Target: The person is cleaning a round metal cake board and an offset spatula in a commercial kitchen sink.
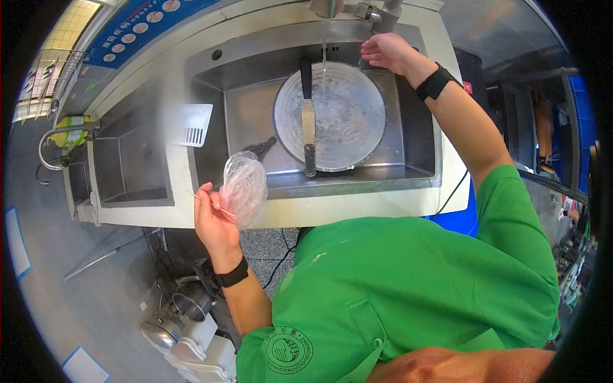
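Note:
My left hand (216, 220) is closed around a crumpled clear plastic bag (246, 182) in front of the sink's near edge. A thin pale strip, of a kind I cannot make out, crosses its fingers. My right hand (388, 53) is stretched out beside the thin water stream (324, 48), holding nothing. Water runs from the faucet (327, 6) onto a round metal pan (351, 121), wet and whitish, in the sink (246, 105). Across the pan lies a long spatula (308, 124) with a black handle. A dark scouring pad (260, 149) rests left of the pan.
A blurred slotted turner (195, 125) appears left of the pan, above the divider. Further left is a second basin (143, 156). A yellow-green package (70, 131) sits at the far left. Kitchen equipment (195, 332) stands on the floor at lower left.

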A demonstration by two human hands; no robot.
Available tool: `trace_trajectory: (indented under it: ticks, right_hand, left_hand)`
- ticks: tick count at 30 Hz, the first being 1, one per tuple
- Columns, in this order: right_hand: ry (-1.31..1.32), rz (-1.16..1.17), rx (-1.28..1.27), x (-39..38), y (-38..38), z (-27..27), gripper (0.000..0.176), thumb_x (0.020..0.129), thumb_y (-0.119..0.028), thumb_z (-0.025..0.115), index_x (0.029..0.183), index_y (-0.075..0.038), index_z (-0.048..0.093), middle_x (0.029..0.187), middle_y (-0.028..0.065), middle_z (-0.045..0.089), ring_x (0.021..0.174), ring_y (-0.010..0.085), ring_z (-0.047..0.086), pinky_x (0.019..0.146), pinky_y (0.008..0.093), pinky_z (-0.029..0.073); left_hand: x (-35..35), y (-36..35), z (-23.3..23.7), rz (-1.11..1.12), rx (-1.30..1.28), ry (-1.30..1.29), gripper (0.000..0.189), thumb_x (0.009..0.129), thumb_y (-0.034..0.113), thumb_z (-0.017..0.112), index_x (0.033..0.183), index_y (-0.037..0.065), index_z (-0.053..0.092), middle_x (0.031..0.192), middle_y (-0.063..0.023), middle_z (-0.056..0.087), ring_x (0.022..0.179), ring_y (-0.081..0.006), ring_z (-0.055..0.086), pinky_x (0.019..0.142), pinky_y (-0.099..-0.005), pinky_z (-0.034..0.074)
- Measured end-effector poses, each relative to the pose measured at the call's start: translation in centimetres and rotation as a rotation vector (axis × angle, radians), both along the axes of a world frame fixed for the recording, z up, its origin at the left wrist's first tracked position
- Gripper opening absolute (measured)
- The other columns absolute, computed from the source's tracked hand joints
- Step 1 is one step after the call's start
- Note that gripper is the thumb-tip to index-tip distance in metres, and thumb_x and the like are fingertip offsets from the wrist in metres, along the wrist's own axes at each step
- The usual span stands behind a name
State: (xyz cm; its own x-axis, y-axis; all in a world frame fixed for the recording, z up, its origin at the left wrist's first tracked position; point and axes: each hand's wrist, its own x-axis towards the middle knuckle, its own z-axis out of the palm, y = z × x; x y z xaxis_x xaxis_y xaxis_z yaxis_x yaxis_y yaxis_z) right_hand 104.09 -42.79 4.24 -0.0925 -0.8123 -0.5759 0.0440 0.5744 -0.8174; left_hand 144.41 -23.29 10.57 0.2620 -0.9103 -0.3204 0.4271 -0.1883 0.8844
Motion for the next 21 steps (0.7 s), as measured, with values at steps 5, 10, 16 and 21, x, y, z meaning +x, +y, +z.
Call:
trace_trajectory:
  ticks: [5, 10, 16, 21]
  right_hand:
    - [-0.198, 0.052, -0.043, 2.5, 0.3, 1.1, 0.024, 0.084, -0.02, 0.046, 0.095, 0.0, 0.053, 0.097, 0.0121, 0.056, 0.091, 0.0219, 0.055, 0.079, 0.0321, 0.042]
    - [-0.782, 0.207, -0.012, 9.8, 3.0, 5.1, 0.036, 0.09, -0.027, 0.038, 0.102, 0.005, 0.051, 0.104, 0.0195, 0.054, 0.095, 0.0274, 0.055, 0.086, 0.0367, 0.044]
    - [-1.213, 0.196, -0.054, 9.7, 0.2, 5.2, 0.036, 0.092, -0.024, 0.034, 0.097, 0.009, 0.047, 0.092, 0.0202, 0.054, 0.085, 0.0275, 0.057, 0.075, 0.0328, 0.051]
    - [-1.258, 0.165, 0.023, 7.0, -0.3, 8.5, 0.022, 0.084, -0.013, 0.047, 0.091, 0.008, 0.049, 0.086, 0.0187, 0.056, 0.077, 0.0286, 0.059, 0.068, 0.0311, 0.053]
  left_hand:
    - [0.0, 0.0, -0.1, -0.009, 0.012, -0.027, 0.022, 0.092, 0.02, 0.039, 0.095, 0.001, 0.05, 0.062, 0.0023, 0.035, 0.061, -0.0066, 0.033, 0.059, -0.0197, 0.029]
    - [-0.3, -0.2, 0.0, -0.001, 0.02, 0.017, 0.022, 0.092, 0.02, 0.039, 0.095, 0.001, 0.05, 0.062, 0.0023, 0.035, 0.06, -0.0065, 0.033, 0.059, -0.0198, 0.03]
    - [0.2, 0.1, 0.6, -0.015, 0.009, -0.011, 0.022, 0.093, 0.022, 0.038, 0.096, 0.003, 0.049, 0.062, 0.0024, 0.035, 0.058, -0.0068, 0.035, 0.057, -0.0203, 0.035]
    - [0.1, 0.3, 0.8, 0.027, 0.018, -0.012, 0.022, 0.092, 0.021, 0.038, 0.095, 0.002, 0.05, 0.062, 0.0022, 0.034, 0.06, -0.0071, 0.033, 0.059, -0.0206, 0.03]
